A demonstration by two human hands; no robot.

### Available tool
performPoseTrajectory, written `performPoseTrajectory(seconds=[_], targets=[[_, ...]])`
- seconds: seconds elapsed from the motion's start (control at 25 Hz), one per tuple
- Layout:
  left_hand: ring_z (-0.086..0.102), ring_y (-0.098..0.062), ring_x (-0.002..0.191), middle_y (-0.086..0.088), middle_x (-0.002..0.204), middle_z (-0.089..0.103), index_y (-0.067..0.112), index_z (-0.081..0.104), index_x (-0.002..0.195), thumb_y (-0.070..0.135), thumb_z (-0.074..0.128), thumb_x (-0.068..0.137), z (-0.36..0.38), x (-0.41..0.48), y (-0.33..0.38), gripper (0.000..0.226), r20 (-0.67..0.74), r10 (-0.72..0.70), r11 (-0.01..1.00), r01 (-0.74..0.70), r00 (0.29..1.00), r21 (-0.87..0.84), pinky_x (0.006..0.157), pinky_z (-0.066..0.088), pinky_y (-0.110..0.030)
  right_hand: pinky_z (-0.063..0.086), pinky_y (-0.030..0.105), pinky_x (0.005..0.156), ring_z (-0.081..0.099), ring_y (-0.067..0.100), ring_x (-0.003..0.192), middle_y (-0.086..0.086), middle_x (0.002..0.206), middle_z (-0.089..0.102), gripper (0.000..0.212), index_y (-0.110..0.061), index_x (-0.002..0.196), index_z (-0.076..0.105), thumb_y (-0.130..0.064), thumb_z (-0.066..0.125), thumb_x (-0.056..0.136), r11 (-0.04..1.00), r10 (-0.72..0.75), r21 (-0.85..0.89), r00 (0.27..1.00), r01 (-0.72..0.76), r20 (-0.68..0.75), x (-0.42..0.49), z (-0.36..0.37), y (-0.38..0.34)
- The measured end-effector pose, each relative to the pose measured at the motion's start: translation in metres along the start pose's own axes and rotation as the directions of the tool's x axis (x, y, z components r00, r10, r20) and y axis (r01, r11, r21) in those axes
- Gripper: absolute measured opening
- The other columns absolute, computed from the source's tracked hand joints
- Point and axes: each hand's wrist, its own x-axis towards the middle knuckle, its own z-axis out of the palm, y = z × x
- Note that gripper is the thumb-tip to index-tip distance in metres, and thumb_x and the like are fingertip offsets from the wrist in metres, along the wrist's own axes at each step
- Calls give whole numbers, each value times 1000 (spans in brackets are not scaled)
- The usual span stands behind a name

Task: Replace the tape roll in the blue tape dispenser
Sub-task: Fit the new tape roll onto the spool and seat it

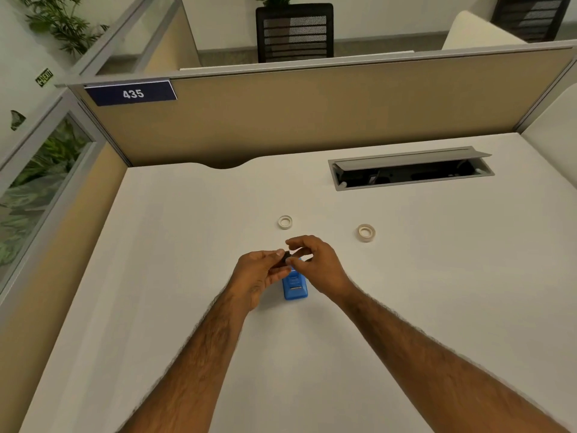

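Observation:
The blue tape dispenser (295, 286) stands on the white desk (187, 245), partly hidden by my hands. Just above it, my left hand (260, 271) and my right hand (315, 262) meet, both pinching a small black part (286, 257), likely the dispenser's spool. Most of that part is covered by my fingers. Two tape rolls lie flat beyond my hands: a whitish roll (285, 222) straight ahead and a cream roll (366, 232) further right. Neither roll is touched.
An open cable tray with a raised grey lid (409, 170) is set into the desk at the back right. A beige partition (312, 110) with a "435" sign (132, 94) closes off the far edge. Glass panels stand on the left.

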Motion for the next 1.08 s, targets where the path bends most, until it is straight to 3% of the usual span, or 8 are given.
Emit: performPoseTrajectory(seconds=[0.12,0.24,0.4,0.52,0.64,0.84,1.0,1.08], targets=[[74,-29,93,-20,102,75,-4,70,103,9,68,90,-2,5,-2,19,-35,2,1000,-2,999,-7,83,61,-35,50,19,70,65,5,75,0,97,71,19,-15,99,72,-18,76,81,1000,18,-9,979,-20,-204,14,-24,8],[74,-28,89,-19,102,74,-1,70,105,9,67,91,-6,5,-3,17,-33,9,1000,-9,999,-4,76,62,-31,50,35,82,66,20,84,7,98,71,15,-12,98,71,-19,70,85,955,51,-250,918,-161,-394,32,-64,28],[75,-30,90,-19,101,75,1,69,106,10,67,91,-9,5,-2,17,-31,21,1000,-21,999,9,75,62,-32,49,40,89,55,31,110,14,118,61,33,-12,119,63,-23,69,88,779,128,-557,943,-288,-308,48,-104,55],[74,-27,90,-18,100,75,5,70,103,5,69,89,-10,6,-1,15,-17,19,1000,-18,1000,15,76,62,-31,47,45,96,48,35,120,16,130,54,49,-15,133,55,-22,70,87,692,233,-647,947,-322,-221,59,-117,62],[74,-24,90,-14,101,76,7,71,102,1,71,86,-10,7,0,18,-4,30,998,-29,1000,64,76,61,-28,48,43,97,51,36,118,16,128,56,44,-13,128,60,-16,71,86,685,279,-661,948,-308,-153,63,-119,69],[74,-21,90,-10,98,76,8,70,106,-2,71,84,-8,6,1,24,-24,48,991,-45,999,123,70,60,-24,52,39,79,56,33,100,15,107,56,26,-5,104,63,-15,72,82,674,209,-694,967,-253,-149,55,-109,74],[73,-24,96,-12,104,74,8,69,105,-2,71,85,-7,5,1,23,-31,52,987,-46,998,153,71,61,-25,52,39,79,54,31,100,13,104,56,31,-6,101,61,-20,75,78,680,240,-685,962,-262,-130,48,-104,75],[73,-25,96,-12,104,74,7,69,106,-2,71,85,-6,5,0,23,-36,50,986,-43,998,162,74,61,-26,51,39,80,54,34,103,15,107,57,32,-8,112,60,-14,68,81,685,203,-687,969,-241,-138,43,-103,78]])
